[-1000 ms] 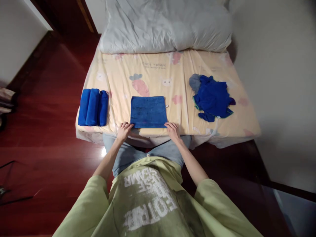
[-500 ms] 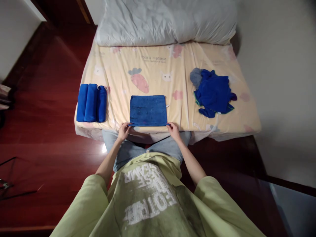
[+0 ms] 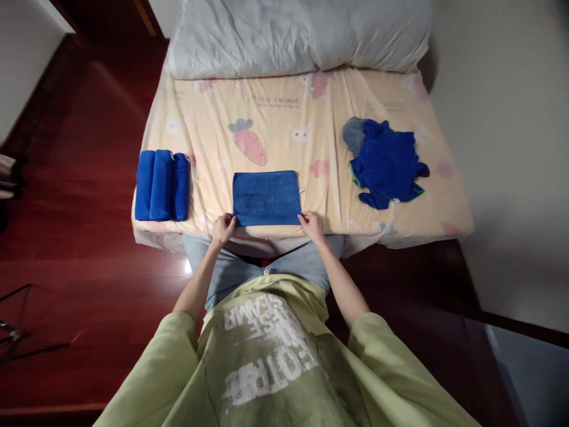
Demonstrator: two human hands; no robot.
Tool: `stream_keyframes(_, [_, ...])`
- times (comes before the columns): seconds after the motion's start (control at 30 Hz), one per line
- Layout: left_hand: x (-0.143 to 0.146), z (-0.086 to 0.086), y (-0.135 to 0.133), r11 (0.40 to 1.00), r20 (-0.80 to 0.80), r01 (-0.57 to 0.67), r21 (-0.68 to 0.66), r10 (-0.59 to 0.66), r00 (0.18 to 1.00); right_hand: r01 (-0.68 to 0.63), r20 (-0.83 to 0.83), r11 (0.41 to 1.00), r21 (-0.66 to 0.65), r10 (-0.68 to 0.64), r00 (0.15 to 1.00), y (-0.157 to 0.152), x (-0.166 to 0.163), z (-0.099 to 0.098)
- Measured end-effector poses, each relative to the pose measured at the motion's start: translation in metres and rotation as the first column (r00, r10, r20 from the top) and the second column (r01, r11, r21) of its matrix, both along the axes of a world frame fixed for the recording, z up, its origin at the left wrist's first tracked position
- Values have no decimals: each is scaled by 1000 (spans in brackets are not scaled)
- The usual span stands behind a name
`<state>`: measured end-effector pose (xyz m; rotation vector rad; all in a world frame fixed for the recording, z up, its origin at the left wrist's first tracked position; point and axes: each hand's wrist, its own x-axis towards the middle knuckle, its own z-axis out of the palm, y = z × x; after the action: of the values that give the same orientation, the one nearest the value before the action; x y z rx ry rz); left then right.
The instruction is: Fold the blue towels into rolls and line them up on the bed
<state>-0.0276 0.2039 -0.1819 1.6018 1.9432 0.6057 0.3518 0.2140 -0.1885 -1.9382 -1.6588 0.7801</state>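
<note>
A folded blue towel [image 3: 265, 197] lies flat on the bed near its front edge. My left hand [image 3: 222, 229] pinches the towel's near left corner, fingers closed on the cloth. At the near right corner my right hand [image 3: 310, 225] grips the edge the same way. The near edge of the towel is slightly lifted and curled. Three rolled blue towels [image 3: 162, 185] lie side by side at the bed's left edge. A loose heap of blue cloths [image 3: 386, 165] sits on the right side of the bed.
The bed [image 3: 284, 124] has a yellow cartoon-print sheet, with a grey pillow [image 3: 293, 37] at its head. Dark red wooden floor [image 3: 75, 178] lies to the left. A pale wall [image 3: 502, 148] runs along the right side.
Both hands moved slightly forward along the towel's near edge and now curl it up. The view has shifted a little.
</note>
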Motion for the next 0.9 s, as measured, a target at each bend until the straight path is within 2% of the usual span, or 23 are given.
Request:
stream_keyframes(0.27, [1,-3,-4,1000,-28,3,4,-3,1000,66,49,997,-44,-64,997,2,-3,4])
stream_keyframes(0.43, [-2,1,1,998,-67,53,21,-51,996,41,55,998,-47,-38,998,8,-4,6])
stream_keyframes(0.5, [-4,4,4,996,-114,77,54,-70,991,31,69,999,-22,-30,997,9,-5,6])
stream_keyframes(0.57, [-6,7,7,990,-154,97,107,-80,985,18,82,997,72,-24,996,9,-4,7])
stream_keyframes(0.63, [-6,9,8,972,-196,156,174,-121,973,-36,103,975,218,14,995,8,-4,7])
stream_keyframes(0.7, [-5,10,8,927,-239,304,218,-251,938,-154,153,929,337,107,982,5,-3,5])
stream_keyframes(0.8, [-3,8,7,829,-250,510,230,-456,854,-351,212,851,390,288,934,3,-3,-1])
stream_keyframes(0.9, [-2,6,6,793,-238,563,233,-516,823,-423,196,814,398,375,906,3,-1,-4])
